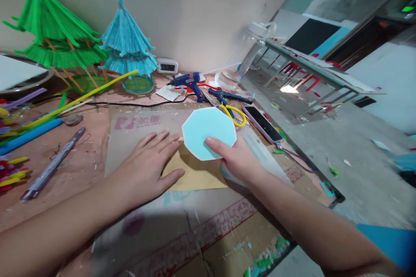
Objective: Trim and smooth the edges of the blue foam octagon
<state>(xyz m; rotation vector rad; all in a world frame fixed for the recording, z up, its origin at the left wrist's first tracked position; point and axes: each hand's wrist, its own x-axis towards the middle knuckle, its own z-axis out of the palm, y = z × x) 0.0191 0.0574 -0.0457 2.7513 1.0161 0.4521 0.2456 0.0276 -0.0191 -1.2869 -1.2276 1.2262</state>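
Observation:
My right hand (234, 153) grips a light blue octagonal board (208, 127) with a pale edge, its thumb lying on top and the other fingers hidden beneath. The board is raised over a yellow-tan sheet (195, 177), partly covering it. My left hand (152, 160) rests palm down with fingers spread, at the left edge of that sheet and close to the board's left side. Under both lies a printed cardboard sheet (136, 242).
Behind stand a green pipe-cleaner pagoda (55, 30), a blue one (126, 43), a small clock (167, 66) and a blue glue gun (188, 82). Yellow-handled scissors (238, 117) and a phone (263, 123) lie right; a pen (53, 164) and pipe cleaners (14, 171) left.

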